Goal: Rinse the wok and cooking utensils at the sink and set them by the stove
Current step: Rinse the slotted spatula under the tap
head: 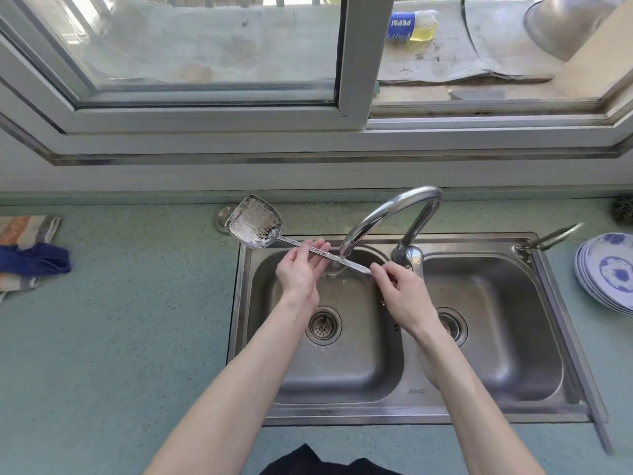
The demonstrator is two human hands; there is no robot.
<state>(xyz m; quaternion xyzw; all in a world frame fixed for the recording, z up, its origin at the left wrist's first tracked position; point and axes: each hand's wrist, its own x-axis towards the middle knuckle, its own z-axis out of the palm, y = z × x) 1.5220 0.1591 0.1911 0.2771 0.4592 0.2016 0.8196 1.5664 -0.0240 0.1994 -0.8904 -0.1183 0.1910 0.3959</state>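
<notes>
A steel spatula [255,222] with a long thin handle stretches across the left basin of the double sink [342,411], its broad blade raised over the counter at the sink's back left corner. My left hand [301,272] holds the handle near its middle, fingers laid along it. My right hand [400,293] pinches the handle's end. Water runs from the curved chrome faucet [394,210] onto the handle between my two hands. No wok is in view.
Folded cloths [27,255] lie on the green counter at far left. A stack of blue-and-white plates [609,272] stands right of the sink. On the ledge beyond the window lie a Pepsi bottle [411,25] and a metal basin [561,25].
</notes>
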